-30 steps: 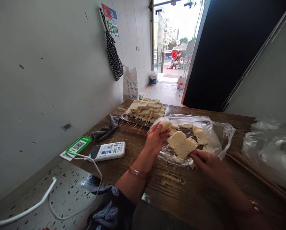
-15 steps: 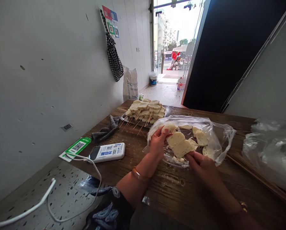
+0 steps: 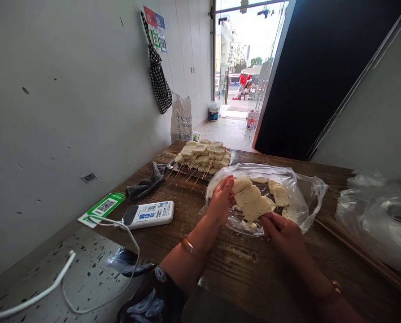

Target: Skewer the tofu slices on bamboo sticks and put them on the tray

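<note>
The left hand (image 3: 221, 202) has brought its pale slice (image 3: 242, 183) up against two pale pieces (image 3: 254, 206).

- L hand (image 3: 220, 202) was bare, fingers & thumb uncovered.
- L forearm (image 3: 202, 233) was bare betw. hand & sleeve, w/ one bangle (image 3: 187, 243) round it nr. the wrist.
- Bangle was a smooth, rounded, plain band, amber-brown w/ a bright pale glint on the side facing the cam.
- L sleeve (image 3: 153, 291) was dark fabric w/ big pale blue-grey motifs, looped & leaf-like; one roundish motif sat nr. the cuff edge.
- R hand (image 3: 283, 229) was bare too, as was R forearm (image 3: 308, 269).
- R wrist had a shiny gold-col. bracelet (image 3: 335, 285), poss. chunky links or beads, too dim & small to be sure.
</note>
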{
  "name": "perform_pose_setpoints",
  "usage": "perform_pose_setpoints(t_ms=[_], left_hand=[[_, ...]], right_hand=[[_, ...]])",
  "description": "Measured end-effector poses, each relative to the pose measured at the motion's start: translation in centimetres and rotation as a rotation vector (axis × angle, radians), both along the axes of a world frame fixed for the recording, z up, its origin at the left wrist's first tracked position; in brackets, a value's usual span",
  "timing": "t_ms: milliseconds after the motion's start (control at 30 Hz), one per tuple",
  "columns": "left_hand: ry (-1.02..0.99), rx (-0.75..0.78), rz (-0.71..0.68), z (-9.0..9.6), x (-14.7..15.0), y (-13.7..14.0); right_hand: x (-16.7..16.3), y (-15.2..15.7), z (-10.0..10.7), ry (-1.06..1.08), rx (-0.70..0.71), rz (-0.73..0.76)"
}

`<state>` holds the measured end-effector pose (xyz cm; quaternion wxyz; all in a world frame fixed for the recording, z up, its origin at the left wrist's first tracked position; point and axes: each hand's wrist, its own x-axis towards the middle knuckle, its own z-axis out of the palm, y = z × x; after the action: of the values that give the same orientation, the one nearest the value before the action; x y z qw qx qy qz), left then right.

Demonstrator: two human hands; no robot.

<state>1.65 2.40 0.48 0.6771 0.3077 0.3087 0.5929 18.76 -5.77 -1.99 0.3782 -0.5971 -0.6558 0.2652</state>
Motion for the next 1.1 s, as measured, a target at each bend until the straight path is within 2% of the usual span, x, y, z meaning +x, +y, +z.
perform_pose_setpoints(t_ms=[100,267,367,700,900,1100], left_hand=[[-0.024,0.005,0.036,0.2,-0.4,0.2],[0.046,0.076,-0.123,0.3,0.0,-0.3],[0.058,0.094,-0.150,0.3,0.2,-0.6],[0.068,0.091,-0.153,-0.2,0.5,-0.5],[0.086,0.039,-0.112,-0.3,-0.2,0.2],[0.072,0.032,-0.083,-0.8,-0.5,0.7]], right_hand=[[0.0,0.0,-0.1,-0.013,0.008,0.010],[0.1,0.1,-0.2,-0.031,0.008,0.022],[0.1,0.1,-0.2,-0.042,0.004,0.016],[-0.2,0.4,-0.1,-0.032,0.023,-0.004],[0.4,0.8,-0.8,0.067,-0.081,0.073],[1.3,0.7,-0.6,-0.026,0.046,0.104]])
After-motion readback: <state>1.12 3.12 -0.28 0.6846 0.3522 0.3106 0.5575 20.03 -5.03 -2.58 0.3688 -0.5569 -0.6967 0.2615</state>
